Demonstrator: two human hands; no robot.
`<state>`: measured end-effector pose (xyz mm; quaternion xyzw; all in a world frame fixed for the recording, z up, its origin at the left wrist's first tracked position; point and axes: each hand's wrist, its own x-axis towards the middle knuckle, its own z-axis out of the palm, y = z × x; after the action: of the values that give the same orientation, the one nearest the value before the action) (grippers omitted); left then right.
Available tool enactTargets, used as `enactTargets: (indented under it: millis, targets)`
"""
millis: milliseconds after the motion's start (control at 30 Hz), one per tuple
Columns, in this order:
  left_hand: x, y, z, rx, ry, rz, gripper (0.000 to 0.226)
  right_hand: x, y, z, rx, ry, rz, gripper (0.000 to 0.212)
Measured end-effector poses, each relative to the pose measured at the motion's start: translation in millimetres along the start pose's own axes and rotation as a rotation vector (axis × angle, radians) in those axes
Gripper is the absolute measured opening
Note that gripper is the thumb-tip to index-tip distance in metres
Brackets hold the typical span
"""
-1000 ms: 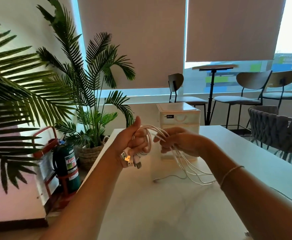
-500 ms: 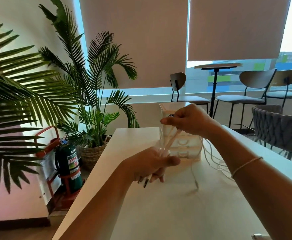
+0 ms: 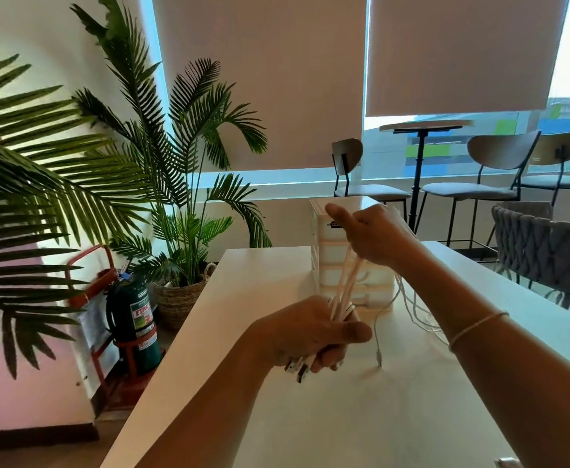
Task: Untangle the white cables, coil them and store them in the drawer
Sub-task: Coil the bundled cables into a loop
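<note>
With the left hand [image 3: 310, 336] gripping the plug ends and the right hand [image 3: 374, 236] pinching the white cables [image 3: 347, 282] taut above the table [image 3: 344, 417], loose tails could snag the drawer unit [image 3: 331, 251].

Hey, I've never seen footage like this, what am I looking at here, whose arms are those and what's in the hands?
There is no machine here: these are a person's own two arms, filmed by a wide-angle camera worn on their head, looking forward and down. The left hand grips a bundle of white cables, with plug ends poking out below the fingers. The right hand is raised higher and holds the same cables, pulling them taut between the hands. Loose lengths trail down onto the white table. Behind the hands, on the table, stands a small set of drawers, its drawers apparently closed. Palm plants and a fire extinguisher stand to the left.
</note>
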<state>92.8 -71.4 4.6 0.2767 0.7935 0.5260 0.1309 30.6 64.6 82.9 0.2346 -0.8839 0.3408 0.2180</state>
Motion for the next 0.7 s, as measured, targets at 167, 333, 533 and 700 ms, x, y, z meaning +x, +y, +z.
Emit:
enactTargets:
  millis: [167, 333, 533, 700]
  targets:
    - [5.8, -5.0, 6.9, -0.043, 0.028, -0.032, 0.061, 1.3, -1.4, 5.1, 0.382, 0.108, 0.039, 0.066]
    - [5.1, -4.5, 9.2, -0.558, -0.163, 0.098, 0.044, 0.9, 16.9, 11.3, 0.273, 0.070, 0.006, 0.069]
    - [10.4, -14.4, 15.1, -0.480, 0.112, 0.056, 0.054, -2.9, 39.8, 22.7, -0.202, 0.205, -0.108, 0.036]
    - [18.0, -19.6, 10.0, -0.339, 0.321, 0.010, 0.045, -32.2, 23.2, 9.1, 0.075, -0.229, 0.399, 0.064]
